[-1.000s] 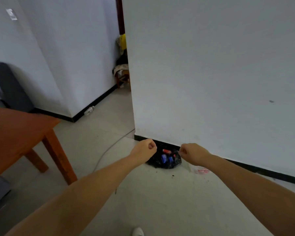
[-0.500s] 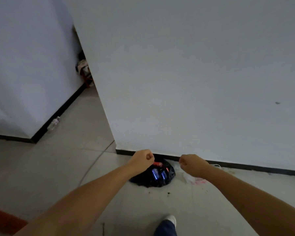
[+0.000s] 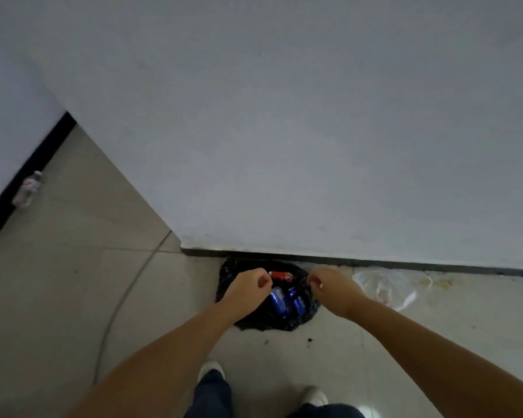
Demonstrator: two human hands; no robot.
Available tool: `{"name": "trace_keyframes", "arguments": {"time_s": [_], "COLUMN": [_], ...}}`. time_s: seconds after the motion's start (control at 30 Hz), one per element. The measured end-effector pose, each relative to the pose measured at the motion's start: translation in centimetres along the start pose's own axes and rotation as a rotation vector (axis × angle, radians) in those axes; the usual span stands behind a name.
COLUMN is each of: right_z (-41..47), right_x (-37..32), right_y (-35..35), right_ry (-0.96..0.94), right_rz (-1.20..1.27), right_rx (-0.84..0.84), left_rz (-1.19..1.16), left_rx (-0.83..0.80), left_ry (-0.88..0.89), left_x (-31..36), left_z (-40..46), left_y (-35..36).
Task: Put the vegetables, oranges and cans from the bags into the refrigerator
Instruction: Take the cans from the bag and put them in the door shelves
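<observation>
Lying open on the tiled floor point(image 3: 73, 282), a black plastic bag point(image 3: 287, 322) sits against the dark baseboard point(image 3: 405, 264) at the foot of a white wall point(image 3: 284, 116). Inside it show a red can point(image 3: 281, 276) on its side near the wall and, nearer the person, two blue cans point(image 3: 277, 301) side by side.

The left hand point(image 3: 248, 286) hangs over the bag's left edge with its fingers curled into a loose fist; nothing can be seen in it, and whether it touches the bag cannot be told. The right hand point(image 3: 329, 289) hangs over the bag's right edge, fingers likewise curled in and empty as far as the view shows. The two fists are apart, with the cans visible between them.

Just right of the black bag, a clear plastic bag point(image 3: 384, 286) lies crumpled on the floor against the baseboard; its contents cannot be made out. Below the arms, the person's dark trouser legs point(image 3: 213, 396) and white shoes point(image 3: 212, 369) stand on the tiles. A thin cable point(image 3: 124, 297) curves across the floor at left, and farther left a plastic bottle point(image 3: 27, 188) lies beside another wall's black baseboard.
</observation>
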State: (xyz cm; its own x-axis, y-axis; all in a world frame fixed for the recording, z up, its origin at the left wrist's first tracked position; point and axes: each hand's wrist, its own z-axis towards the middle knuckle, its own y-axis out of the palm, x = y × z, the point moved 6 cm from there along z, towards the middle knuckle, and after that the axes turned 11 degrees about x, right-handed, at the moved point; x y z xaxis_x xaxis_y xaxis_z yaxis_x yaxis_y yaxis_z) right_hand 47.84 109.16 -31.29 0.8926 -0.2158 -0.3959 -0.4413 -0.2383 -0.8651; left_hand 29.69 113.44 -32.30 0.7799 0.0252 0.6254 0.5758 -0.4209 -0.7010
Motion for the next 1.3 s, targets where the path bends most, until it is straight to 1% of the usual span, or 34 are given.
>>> {"name": "trace_keyframes", "arguments": {"time_s": [0.07, 0.13, 0.27, 0.33, 0.4, 0.43, 0.47, 0.53, 0.63, 0.7, 0.77, 0.9, 0.93, 0.97, 1.0, 1.07, 1.13, 1.17, 1.23, 1.3], "right_z": [4.5, 8.6, 13.9, 15.4, 16.4, 16.5, 16.5, 15.9, 13.8, 12.6, 12.5, 13.4, 14.0, 15.0, 16.2, 18.6, 20.5, 21.2, 22.0, 22.1], "right_x": [2.7, 5.2, 9.6, 12.5, 15.7, 17.4, 19.3, 21.5, 23.3, 24.5, 25.6, 26.4, 25.8, 24.8, 23.5, 21.3, 20.3, 20.4, 20.9, 21.2], "right_y": [5.9, 12.3, 26.7, 32.1, 35.6, 36.8, 37.9, 39.1, 41.3, 42.0, 42.2, 43.5, 43.2, 42.5, 41.5, 39.5, 38.5, 38.7, 39.8, 40.8], "right_ry": [0.020, -0.007, -0.221, -0.368, -0.529, -0.596, -0.618, -0.577, -0.421, -0.278, -0.186, -0.069, -0.056, -0.054, -0.066, -0.052, -0.027, -0.005, 0.057, 0.110], "right_rz": [0.018, -0.014, -0.229, -0.299, -0.392, -0.405, -0.415, -0.396, -0.375, -0.401, -0.419, -0.419, -0.420, -0.397, -0.345, -0.150, -0.037, -0.054, -0.174, -0.291], "right_rx": [0.023, 0.049, -0.024, 0.032, 0.045, 0.049, 0.046, -0.007, -0.173, -0.268, -0.346, -0.514, -0.518, -0.467, -0.376, -0.156, -0.025, -0.021, -0.067, -0.101], "left_rz": [0.015, 0.036, 0.195, 0.317, 0.500, 0.580, 0.613, 0.645, 0.799, 0.882, 0.914, 0.965, 0.984, 1.003, 1.020, 0.996, 0.818, 0.669, 0.352, 0.172], "left_rx": [-0.026, -0.061, -0.186, -0.270, -0.344, -0.349, -0.334, -0.332, -0.509, -0.525, -0.491, -0.426, -0.406, -0.385, -0.376, -0.386, -0.367, -0.343, -0.289, -0.252], "left_ry": [-0.007, 0.007, 0.136, 0.291, 0.572, 0.727, 0.838, 0.981, 1.081, 1.078, 1.075, 1.062, 1.071, 1.086, 1.102, 1.102, 1.021, 0.952, 0.777, 0.600], "left_x": [-4.3, -8.4, -16.4, -19.2, -20.2, -20.2, -20.2, -20.9, -23.6, -24.7, -24.8, -25.3, -25.2, -25.1, -25.0, -24.8, -25.1, -25.4, -26.4, -27.8], "left_z": [4.8, 9.2, 17.1, 20.3, 22.9, 23.9, 24.7, 25.4, 23.7, 22.9, 23.1, 23.6, 23.5, 23.4, 23.2, 23.2, 23.7, 23.9, 24.4, 24.9], "left_y": [5.1, 10.6, 21.9, 26.8, 30.8, 32.3, 33.6, 36.0, 38.9, 39.5, 39.7, 41.2, 41.5, 41.7, 41.8, 41.3, 39.9, 39.0, 36.6, 34.4]}}
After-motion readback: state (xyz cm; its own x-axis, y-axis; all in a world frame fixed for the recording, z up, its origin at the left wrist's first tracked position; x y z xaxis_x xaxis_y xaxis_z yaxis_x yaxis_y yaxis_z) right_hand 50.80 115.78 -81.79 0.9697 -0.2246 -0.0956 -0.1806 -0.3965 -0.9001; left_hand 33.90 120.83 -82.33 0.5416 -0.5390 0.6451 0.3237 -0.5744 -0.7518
